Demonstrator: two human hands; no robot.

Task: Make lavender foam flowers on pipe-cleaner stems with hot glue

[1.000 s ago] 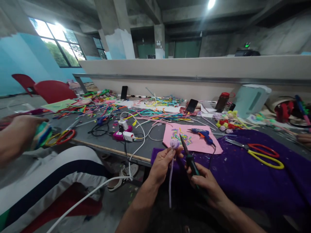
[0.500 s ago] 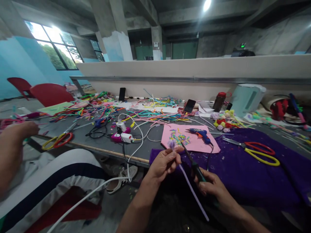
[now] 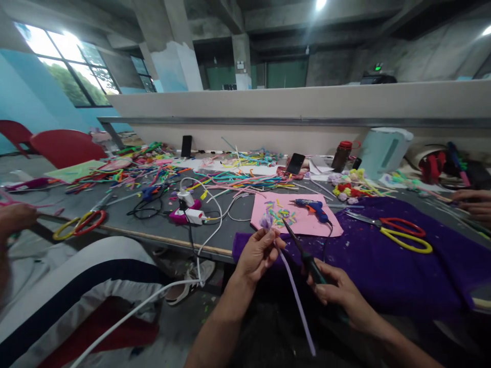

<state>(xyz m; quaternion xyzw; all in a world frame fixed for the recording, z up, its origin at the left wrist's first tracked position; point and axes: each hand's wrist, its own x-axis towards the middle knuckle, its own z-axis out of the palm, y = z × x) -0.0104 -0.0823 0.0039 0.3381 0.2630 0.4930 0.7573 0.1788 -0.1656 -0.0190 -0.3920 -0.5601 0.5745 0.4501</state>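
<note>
My left hand (image 3: pixel 258 256) pinches a lilac pipe-cleaner flower (image 3: pixel 266 220) just below its fluffy head. From those fingers its long lilac stem (image 3: pixel 295 292) hangs down to the right. My right hand (image 3: pixel 337 290) is wrapped around needle-nose pliers (image 3: pixel 315 270) with dark green handles. Their narrow dark jaws point up and left, to the right of the flower and apart from it. Behind both hands lies a pink sheet (image 3: pixel 261 202) bearing short coloured pipe-cleaner snippets (image 3: pixel 283 214) and a blue glue gun (image 3: pixel 312 208).
Red-and-yellow scissors (image 3: pixel 402 232) lie on a purple cloth (image 3: pixel 383 276) at right. A power strip (image 3: pixel 180 217) with white plugs and a cable (image 3: pixel 130 312) is left of me. Other people's hands (image 3: pixel 17 220) are at both sides. Many pipe cleaners (image 3: pixel 245 181) cover the table's back.
The view has turned slightly right, and another person's hand now shows at the right edge. The flower and pliers stay in my hands, almost unmoved; the stem's lower end has swung slightly left.
</note>
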